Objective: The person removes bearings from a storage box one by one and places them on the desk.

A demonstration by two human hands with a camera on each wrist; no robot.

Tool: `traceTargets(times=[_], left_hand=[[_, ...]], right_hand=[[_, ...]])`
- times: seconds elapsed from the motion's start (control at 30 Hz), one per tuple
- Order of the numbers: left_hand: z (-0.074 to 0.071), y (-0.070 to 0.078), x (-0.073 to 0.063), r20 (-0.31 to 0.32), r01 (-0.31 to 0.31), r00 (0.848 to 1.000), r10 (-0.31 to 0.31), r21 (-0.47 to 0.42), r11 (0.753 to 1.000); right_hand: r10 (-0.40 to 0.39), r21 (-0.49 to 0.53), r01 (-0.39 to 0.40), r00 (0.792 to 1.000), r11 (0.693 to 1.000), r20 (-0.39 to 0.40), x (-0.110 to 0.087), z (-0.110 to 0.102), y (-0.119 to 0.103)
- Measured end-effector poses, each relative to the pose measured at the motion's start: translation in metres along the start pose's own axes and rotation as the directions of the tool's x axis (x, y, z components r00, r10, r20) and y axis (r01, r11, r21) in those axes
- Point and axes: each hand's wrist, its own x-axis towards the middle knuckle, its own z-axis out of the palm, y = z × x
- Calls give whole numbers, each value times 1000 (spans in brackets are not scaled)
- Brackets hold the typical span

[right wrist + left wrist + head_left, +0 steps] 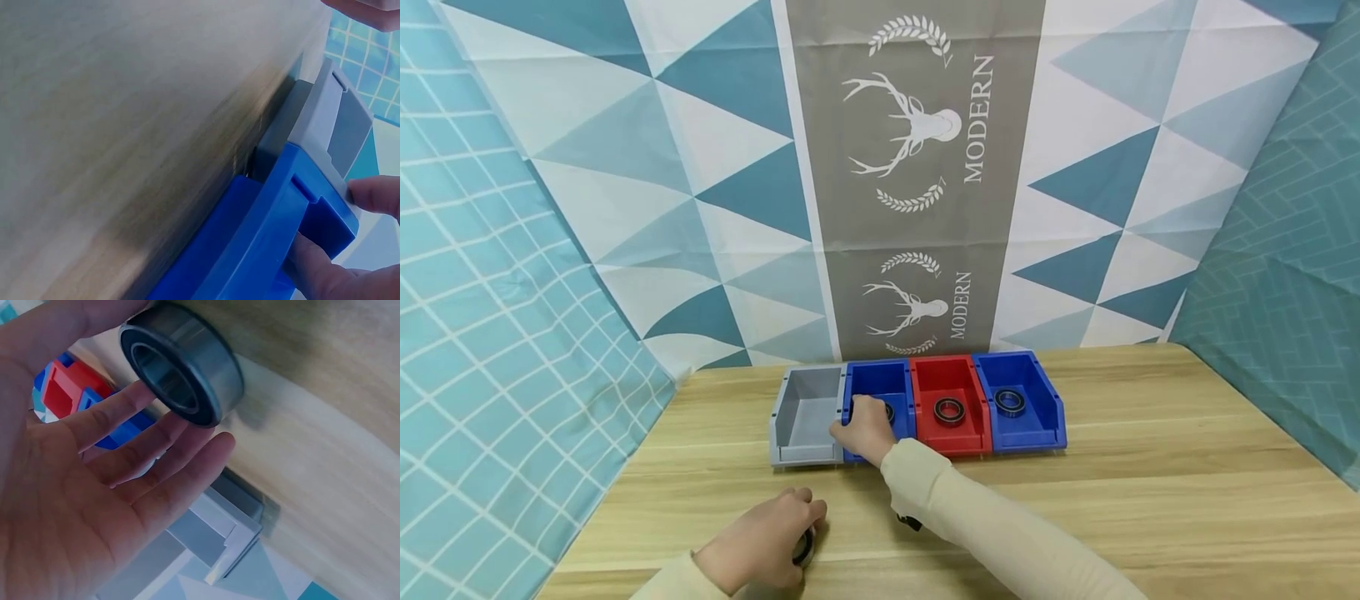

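My left hand [767, 533] holds a ball bearing [209, 362] with a dark seal and shiny steel outer ring, low over the table; thumb and fingertips are around it. Further forward, my right hand [871, 429] is at the left blue bin [880, 377], beside the grey bin [812, 421]. The right wrist view shows its fingers [378, 195] pinching the adjoining side walls of these two bins, one digit on the grey side and another inside the blue one. Partly hidden behind the right hand, a bearing [891, 412] lies in that blue bin.
To the right stand a red bin [928, 375] with a bearing [949, 423] and another blue bin [1041, 417] with a bearing [1009, 415]. All the bins form one row on the wooden table [1150, 500], before a patterned cloth backdrop [917, 292].
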Motion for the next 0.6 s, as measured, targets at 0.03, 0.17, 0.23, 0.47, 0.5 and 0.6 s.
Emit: traceTargets(times=[0.03,0.17,0.23,0.47,0.5,0.6], left_hand=[[-1,0,0,5,7,1000,-7,-3,1000],[-6,0,2,8,10,1000,-10,-36,999],[-9,0,3,2,10,1000,-10,-58,998],[-22,-2,7,-49,2,999,-4,-49,999],[-24,-3,9,-61,-8,998,4,-52,999],[-31,-6,14,-118,-62,992,55,-57,996]], right_hand=[[5,-5,-5,1000,1000,5,1,0,-1],[33,-28,-32,999,999,20,2,-3,-4],[36,-40,-35,999,999,20,1,-5,-5],[36,-45,-34,998,998,53,-2,-10,-7],[35,-49,-33,998,998,56,-3,-11,-6],[30,-70,-26,997,997,68,-5,-12,-3]])
